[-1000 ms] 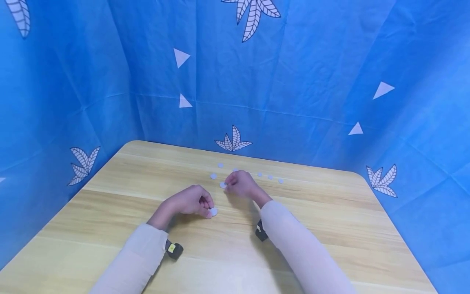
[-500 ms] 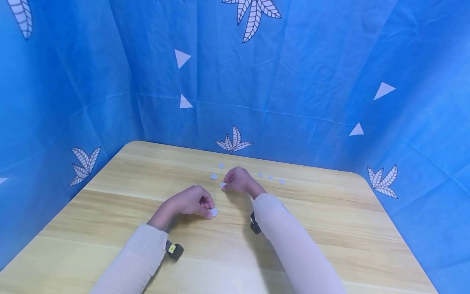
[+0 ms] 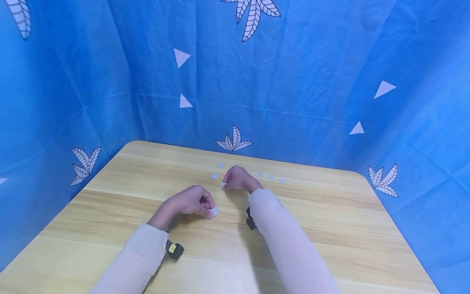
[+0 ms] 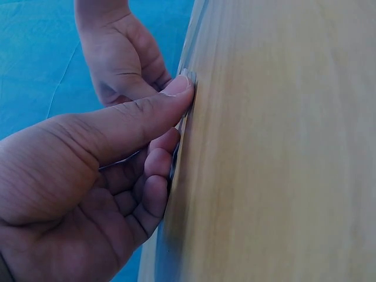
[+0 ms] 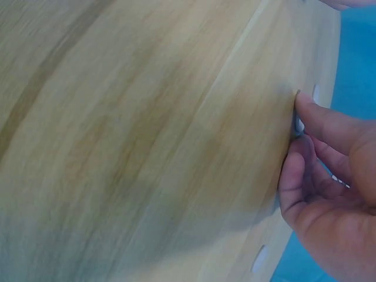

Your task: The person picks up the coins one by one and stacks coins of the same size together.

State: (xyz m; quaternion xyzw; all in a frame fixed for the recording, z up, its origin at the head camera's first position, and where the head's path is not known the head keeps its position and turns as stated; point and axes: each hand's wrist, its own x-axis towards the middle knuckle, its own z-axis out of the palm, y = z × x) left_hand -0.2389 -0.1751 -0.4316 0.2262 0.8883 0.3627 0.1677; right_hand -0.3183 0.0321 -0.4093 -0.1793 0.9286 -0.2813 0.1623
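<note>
"what's being held?"
"left hand [image 3: 192,201] pinches a white disc [image 3: 214,212], down at the worktop [image 3: 349,224]; right hand [image 3: 236,178] pinches a farther disc [image 3: 223,185]."
"and the risk?"
"a slip, i'd guess – both look thin, so a loose or uneven pinch could let one drop."

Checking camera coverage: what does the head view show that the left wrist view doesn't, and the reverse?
Head view only: three white discs right of the right hand, and leaf prints on the blue curtain.
Left wrist view only: the creased left palm, close up.
Both: the left hand, the right hand, the wooden table and the curtain.
</note>
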